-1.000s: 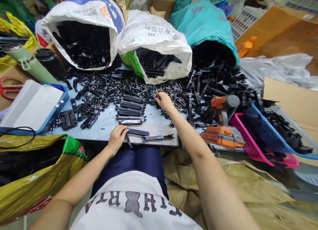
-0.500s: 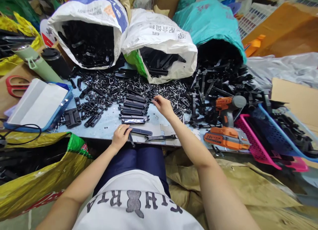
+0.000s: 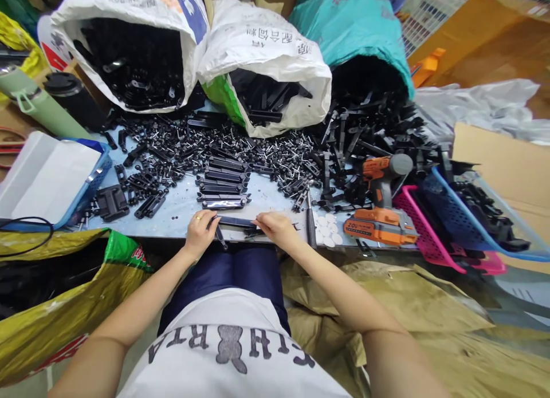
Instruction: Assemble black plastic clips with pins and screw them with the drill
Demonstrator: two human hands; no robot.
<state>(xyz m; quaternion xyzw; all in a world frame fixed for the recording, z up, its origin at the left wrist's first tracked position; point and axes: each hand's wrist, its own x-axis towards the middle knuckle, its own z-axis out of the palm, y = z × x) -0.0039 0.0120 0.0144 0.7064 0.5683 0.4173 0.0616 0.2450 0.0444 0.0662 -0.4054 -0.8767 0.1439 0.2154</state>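
Note:
My left hand (image 3: 201, 231) is closed on the left end of a black plastic bar (image 3: 234, 221) at the table's front edge. A second black strip (image 3: 220, 237) slants down from beside those fingers. At the bar's right end, my right hand (image 3: 275, 226) is closed in a pinch; what lies between its fingertips is hidden. Another black arm (image 3: 253, 232) lies partly behind the right hand. Just beyond, several similar black arms lie side by side in a stack (image 3: 223, 187).
Small black parts and screws (image 3: 258, 149) cover the table's back. Behind stand a white-blue sack (image 3: 129, 11), a white sack (image 3: 266, 43) and a teal sack (image 3: 352, 31). At right are a hammer (image 3: 310, 220), white discs (image 3: 327, 229), an orange drill (image 3: 380, 226) and a pink basket (image 3: 429, 237).
My right hand has come back from the small parts beside the stack to the bar's right end. My left hand stays on the bar. The view has shifted slightly.

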